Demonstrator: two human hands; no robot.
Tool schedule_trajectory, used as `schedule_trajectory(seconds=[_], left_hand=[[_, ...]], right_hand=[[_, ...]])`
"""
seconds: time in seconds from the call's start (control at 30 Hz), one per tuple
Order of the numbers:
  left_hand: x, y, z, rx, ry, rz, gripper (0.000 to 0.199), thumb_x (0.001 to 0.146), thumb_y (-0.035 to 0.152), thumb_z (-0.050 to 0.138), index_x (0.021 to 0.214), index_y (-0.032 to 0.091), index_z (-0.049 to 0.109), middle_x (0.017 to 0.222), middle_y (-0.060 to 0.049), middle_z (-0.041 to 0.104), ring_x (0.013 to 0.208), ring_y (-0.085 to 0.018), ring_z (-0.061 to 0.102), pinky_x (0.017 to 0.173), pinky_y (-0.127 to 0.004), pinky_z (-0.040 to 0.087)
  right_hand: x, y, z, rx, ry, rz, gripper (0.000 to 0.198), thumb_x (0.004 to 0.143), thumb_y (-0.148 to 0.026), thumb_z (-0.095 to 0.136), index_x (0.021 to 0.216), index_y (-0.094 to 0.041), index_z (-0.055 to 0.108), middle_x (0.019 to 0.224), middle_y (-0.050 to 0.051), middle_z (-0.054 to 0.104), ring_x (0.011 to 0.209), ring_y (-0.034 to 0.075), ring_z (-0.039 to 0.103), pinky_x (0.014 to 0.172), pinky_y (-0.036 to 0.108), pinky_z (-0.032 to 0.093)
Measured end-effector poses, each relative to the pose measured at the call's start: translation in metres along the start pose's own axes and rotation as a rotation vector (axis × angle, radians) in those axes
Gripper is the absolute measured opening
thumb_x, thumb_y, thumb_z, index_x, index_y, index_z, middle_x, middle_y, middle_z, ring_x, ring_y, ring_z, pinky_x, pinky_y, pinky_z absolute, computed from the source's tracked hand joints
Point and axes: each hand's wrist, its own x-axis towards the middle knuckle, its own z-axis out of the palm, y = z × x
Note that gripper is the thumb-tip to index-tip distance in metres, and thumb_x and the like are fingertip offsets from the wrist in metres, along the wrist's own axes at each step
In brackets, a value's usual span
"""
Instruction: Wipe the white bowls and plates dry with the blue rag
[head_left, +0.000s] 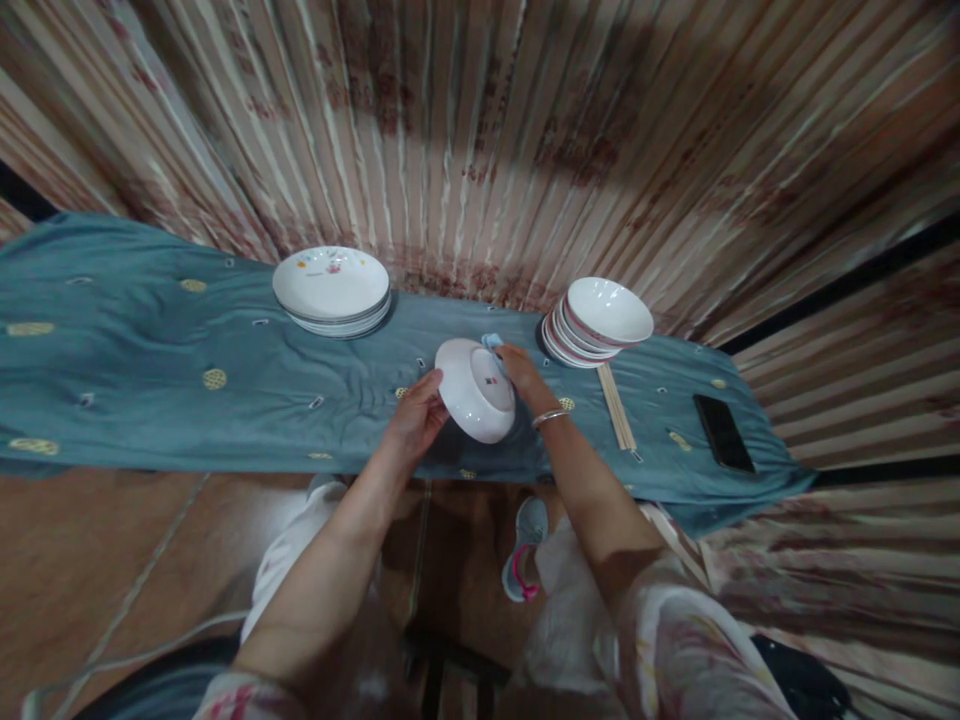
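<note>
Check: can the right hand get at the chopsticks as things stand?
Likely yes: nothing covers the near ends of the chopsticks, to the right of the right hand. But that hand has a light-blue cloth at the bowl's edge, so it would probably need freeing first.

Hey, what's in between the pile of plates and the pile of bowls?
The head view shows a tilted white dish, slightly toward the near side, held by the left hand, plus a pale blue cloth in the right hand.

Carries, on a teal patterned tablecloth [352, 390], stacked plates [331, 288] far left, stacked bowls [592, 325] far right, chopsticks [616, 408] just nearer, smartphone [724, 433] at right.
</note>
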Motion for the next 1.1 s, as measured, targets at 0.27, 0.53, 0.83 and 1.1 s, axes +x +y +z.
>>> schedule_trajectory(seconds=[0.27,0.53,0.83,1.1], left_hand=[[-0.002,0.005,0.003,-0.053,0.042,0.023,0.017,0.089,0.008,0.053,0.083,0.012,0.068,0.066,-0.003,0.071,0.058,-0.011,0.065,0.068,-0.022,0.054],[-0.003,0.007,0.004,-0.066,0.055,0.015,0.021,0.092,0.009,0.049,0.094,0.009,0.07,0.063,-0.003,0.07,0.056,-0.012,0.065,0.07,-0.024,0.055],[-0.003,0.007,0.008,-0.098,0.075,0.022,0.025,0.093,0.008,0.046,0.079,0.01,0.066,0.062,-0.002,0.07,0.056,-0.009,0.065,0.062,-0.017,0.052],[0.0,0.003,0.006,-0.108,0.099,0.036,0.015,0.089,0.007,0.053,0.083,0.01,0.066,0.065,-0.003,0.071,0.059,-0.01,0.066,0.063,-0.019,0.054]], right_hand=[[-0.03,0.007,-0.011,0.1,0.071,0.077,0.026,0.081,-0.039,0.053,0.07,-0.017,0.06,0.065,-0.004,0.06,0.067,0.012,0.051,0.069,0.026,0.041],[-0.071,0.017,-0.014,0.3,0.181,0.063,0.027,0.075,-0.038,0.057,0.09,-0.018,0.068,0.1,0.003,0.072,0.096,0.018,0.062,0.092,0.033,0.046],[-0.125,0.017,0.008,0.363,0.283,0.084,0.047,0.08,-0.039,0.056,0.122,-0.017,0.062,0.132,0.005,0.062,0.125,0.02,0.053,0.112,0.038,0.034],[-0.169,0.007,0.024,0.078,0.258,0.053,0.058,0.091,-0.044,0.046,0.143,-0.018,0.043,0.152,0.008,0.04,0.142,0.022,0.033,0.12,0.045,0.02]])
